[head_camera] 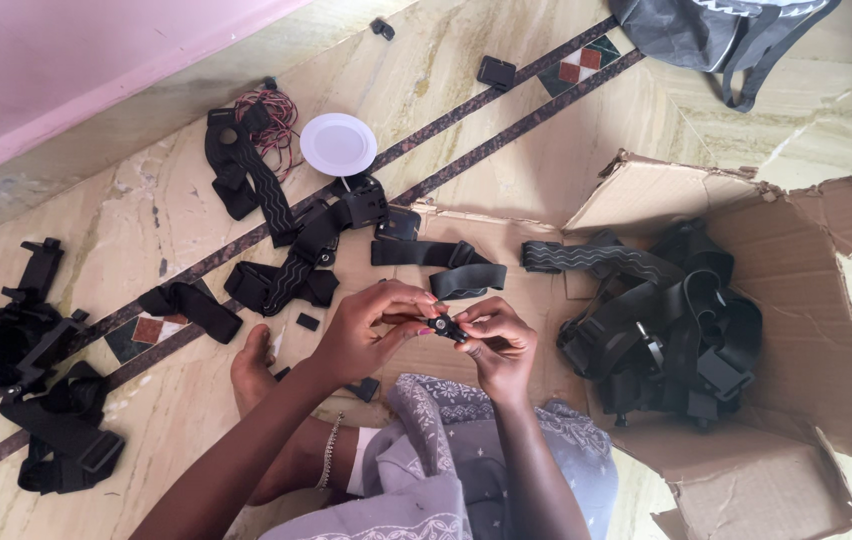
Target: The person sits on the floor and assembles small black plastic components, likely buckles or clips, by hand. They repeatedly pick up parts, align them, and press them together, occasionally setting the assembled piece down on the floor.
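My left hand (371,328) and my right hand (499,345) meet over my lap and together pinch a small black plastic part (445,327) with a round screw-like knob. Fingertips of both hands close on it. Just beyond the hands a black strap with a buckle (446,262) lies on a flattened cardboard flap (536,300). My bare foot (251,368) rests on the floor to the left of the hands, and a small black clip (308,322) lies near it.
An open torn cardboard box (806,330) at right holds a tangle of black straps (666,325). More strap assemblies lie at left (31,370) and centre (291,245). A round white disc (339,144) and red-black wires (276,120) sit farther off. A dark bag (716,35) is top right.
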